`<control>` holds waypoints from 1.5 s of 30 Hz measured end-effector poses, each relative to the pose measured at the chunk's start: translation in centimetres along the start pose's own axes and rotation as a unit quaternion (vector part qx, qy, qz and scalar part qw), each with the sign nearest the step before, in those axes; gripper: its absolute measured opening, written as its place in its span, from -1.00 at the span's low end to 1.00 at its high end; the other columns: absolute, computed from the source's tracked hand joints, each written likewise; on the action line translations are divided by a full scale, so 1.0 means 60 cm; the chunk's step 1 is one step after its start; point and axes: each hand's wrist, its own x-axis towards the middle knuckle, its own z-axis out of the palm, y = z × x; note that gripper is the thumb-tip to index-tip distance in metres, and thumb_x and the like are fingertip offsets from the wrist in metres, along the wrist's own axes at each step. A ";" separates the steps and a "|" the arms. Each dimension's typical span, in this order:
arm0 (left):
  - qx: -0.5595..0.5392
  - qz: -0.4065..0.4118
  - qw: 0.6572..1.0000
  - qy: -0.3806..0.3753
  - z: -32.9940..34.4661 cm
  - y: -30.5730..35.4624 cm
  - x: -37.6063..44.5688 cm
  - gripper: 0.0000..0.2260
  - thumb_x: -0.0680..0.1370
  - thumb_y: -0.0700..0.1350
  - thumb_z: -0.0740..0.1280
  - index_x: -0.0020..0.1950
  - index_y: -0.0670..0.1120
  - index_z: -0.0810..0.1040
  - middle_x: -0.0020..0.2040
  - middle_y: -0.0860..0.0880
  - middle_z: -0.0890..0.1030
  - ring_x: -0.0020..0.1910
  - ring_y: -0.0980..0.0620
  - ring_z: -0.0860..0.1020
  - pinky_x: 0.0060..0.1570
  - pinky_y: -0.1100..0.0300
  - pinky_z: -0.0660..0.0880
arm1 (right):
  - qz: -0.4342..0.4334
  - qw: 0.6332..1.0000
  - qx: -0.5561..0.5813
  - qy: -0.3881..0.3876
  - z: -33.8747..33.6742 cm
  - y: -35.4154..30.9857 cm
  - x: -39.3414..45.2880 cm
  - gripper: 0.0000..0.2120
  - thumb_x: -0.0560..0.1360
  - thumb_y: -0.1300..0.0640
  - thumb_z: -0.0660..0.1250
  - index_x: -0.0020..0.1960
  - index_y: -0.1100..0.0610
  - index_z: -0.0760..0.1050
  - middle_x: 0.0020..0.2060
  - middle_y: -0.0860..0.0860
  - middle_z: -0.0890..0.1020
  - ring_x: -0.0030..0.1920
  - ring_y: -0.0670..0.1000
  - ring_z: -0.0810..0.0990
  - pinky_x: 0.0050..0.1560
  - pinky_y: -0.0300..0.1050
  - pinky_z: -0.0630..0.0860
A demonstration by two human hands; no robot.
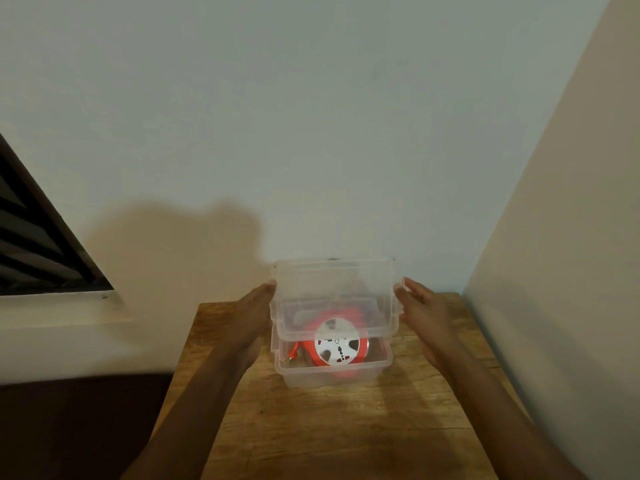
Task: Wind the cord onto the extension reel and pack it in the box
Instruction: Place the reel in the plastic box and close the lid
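A: Since the left hand point(254, 318) and right hand point(424, 306) clamp the clear lid point(334, 289) by its side edges, it hangs tilted over the box point(332, 374).

B: Yep. I'd level it, then press down evenly. The reel point(337, 344) sits inside the box, orange plug point(292, 349) tucked beside it.
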 end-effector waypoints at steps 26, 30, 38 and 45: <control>0.171 0.001 0.974 0.146 -0.015 -0.139 0.077 -0.68 0.52 -0.41 0.45 0.21 -0.14 0.63 0.03 -0.07 0.67 -0.07 0.01 0.62 -0.31 0.23 0.54 | 0.070 0.995 -0.066 0.019 0.022 0.138 0.050 -0.76 0.43 0.35 0.43 -0.10 0.01 0.61 -0.13 0.01 0.70 -0.16 -0.02 0.68 -0.28 -0.14 0.63; 0.150 0.004 0.975 0.163 -0.005 -0.148 0.079 -0.71 0.50 -0.42 0.45 0.17 -0.17 0.67 0.02 -0.07 0.67 -0.05 -0.03 0.62 -0.27 0.27 0.52 | 0.066 0.994 -0.083 0.015 0.022 0.150 0.049 -0.78 0.45 0.31 0.44 0.03 0.06 0.60 -0.05 0.00 0.68 -0.11 -0.01 0.68 -0.15 -0.07 0.66; 0.136 0.000 0.979 0.152 -0.030 -0.161 0.069 -0.70 0.49 -0.39 0.49 -0.04 0.03 0.62 -0.09 0.08 0.66 -0.08 0.08 0.63 -0.27 0.33 0.49 | 0.037 0.994 -0.107 0.010 0.021 0.156 0.034 -0.73 0.46 0.26 0.47 0.14 0.09 0.57 0.02 -0.01 0.61 -0.09 -0.04 0.64 -0.21 -0.21 0.60; 0.155 0.001 0.977 0.149 -0.051 -0.174 0.068 -0.87 0.58 -0.28 0.44 0.07 -0.09 0.67 -0.03 -0.04 0.68 0.01 -0.10 0.64 -0.15 0.14 0.56 | 0.021 0.991 -0.133 0.010 0.025 0.164 0.035 -0.68 0.42 0.28 0.51 0.14 0.12 0.57 0.06 0.03 0.62 -0.06 -0.01 0.64 -0.23 -0.18 0.63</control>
